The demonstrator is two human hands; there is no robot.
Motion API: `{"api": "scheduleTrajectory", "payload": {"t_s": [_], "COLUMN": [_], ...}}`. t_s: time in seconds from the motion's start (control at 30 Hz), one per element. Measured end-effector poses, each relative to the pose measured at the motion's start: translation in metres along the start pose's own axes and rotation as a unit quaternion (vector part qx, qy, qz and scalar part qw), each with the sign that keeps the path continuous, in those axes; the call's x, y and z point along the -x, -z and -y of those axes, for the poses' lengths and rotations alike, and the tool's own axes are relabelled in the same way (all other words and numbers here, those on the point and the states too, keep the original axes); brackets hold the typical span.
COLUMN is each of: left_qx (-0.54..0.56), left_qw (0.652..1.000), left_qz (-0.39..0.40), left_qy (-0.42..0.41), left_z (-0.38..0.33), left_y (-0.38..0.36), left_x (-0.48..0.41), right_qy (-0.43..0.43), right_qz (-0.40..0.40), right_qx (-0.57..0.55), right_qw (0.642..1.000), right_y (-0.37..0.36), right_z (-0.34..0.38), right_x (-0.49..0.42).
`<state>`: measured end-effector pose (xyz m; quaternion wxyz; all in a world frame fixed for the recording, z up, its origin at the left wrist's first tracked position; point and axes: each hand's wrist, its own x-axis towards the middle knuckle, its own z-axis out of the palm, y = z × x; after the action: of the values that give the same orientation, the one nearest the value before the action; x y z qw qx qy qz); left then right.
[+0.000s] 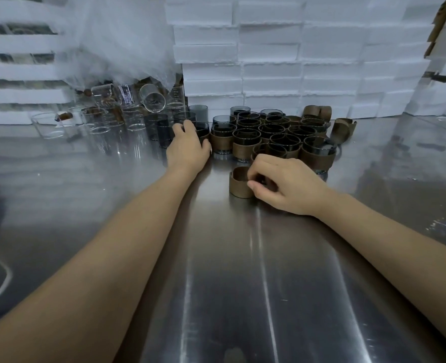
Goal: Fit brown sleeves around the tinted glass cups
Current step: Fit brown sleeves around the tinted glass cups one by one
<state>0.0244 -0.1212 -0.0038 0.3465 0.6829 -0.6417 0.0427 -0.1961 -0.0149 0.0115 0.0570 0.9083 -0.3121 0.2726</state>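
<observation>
My right hand (284, 183) pinches the rim of an empty brown sleeve (238, 184) that stands upright on the steel table. My left hand (187, 146) is stretched forward and wrapped around a tinted glass cup (201, 129) at the left end of the cluster; its sleeve shows just below my fingers. Behind both hands stands a dense group of several sleeved tinted cups (274, 134). Bare tinted cups (159, 127) stand to the left of my left hand. Loose brown sleeves (343, 127) lie at the right end of the group.
Clear glass cups (101, 121), some lying on their sides, crowd the back left under crumpled plastic wrap (127, 43). White foam boxes (295, 61) are stacked as a wall behind. The steel table (242, 284) reaches toward me.
</observation>
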Motion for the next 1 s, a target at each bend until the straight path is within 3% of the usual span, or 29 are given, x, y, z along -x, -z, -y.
{"api": "scheduleTrajectory", "payload": {"t_s": [0.1, 0.2, 0.27, 0.37, 0.43, 0.53, 0.73, 1.0], "left_qx": [0.01, 0.095, 0.132, 0.142, 0.129, 0.096, 0.025, 0.072], "left_qw": [1.0, 0.995, 0.99, 0.98, 0.98, 0.987, 0.987, 0.98], "left_qz": [-0.002, 0.009, -0.039, -0.12, -0.081, -0.01, -0.065, -0.088], "left_qy": [0.003, -0.006, 0.0, 0.077, 0.129, 0.131, 0.142, 0.162], "left_z": [0.001, 0.003, 0.006, 0.017, 0.023, 0.024, 0.014, -0.002], "left_y": [0.003, 0.007, 0.008, 0.009, 0.007, 0.004, 0.009, 0.022], "left_x": [0.004, 0.004, 0.002, -0.008, -0.014, -0.017, -0.007, 0.027], "right_qy": [-0.012, -0.015, -0.013, -0.012, -0.013, -0.016, -0.007, 0.033], "right_qz": [0.0, 0.003, 0.003, 0.004, 0.006, 0.007, 0.003, -0.009], "right_qx": [-0.001, -0.004, -0.004, -0.001, 0.001, -0.003, 0.018, 0.119], "right_qw": [1.0, 1.0, 1.0, 1.0, 1.0, 1.0, 1.0, 0.992], "right_y": [0.001, 0.002, 0.002, 0.002, 0.003, 0.002, -0.001, -0.002], "right_z": [0.0, -0.001, -0.001, -0.003, -0.004, -0.006, -0.006, 0.003], "right_x": [0.002, 0.002, 0.002, 0.003, 0.003, 0.003, 0.001, -0.003]}}
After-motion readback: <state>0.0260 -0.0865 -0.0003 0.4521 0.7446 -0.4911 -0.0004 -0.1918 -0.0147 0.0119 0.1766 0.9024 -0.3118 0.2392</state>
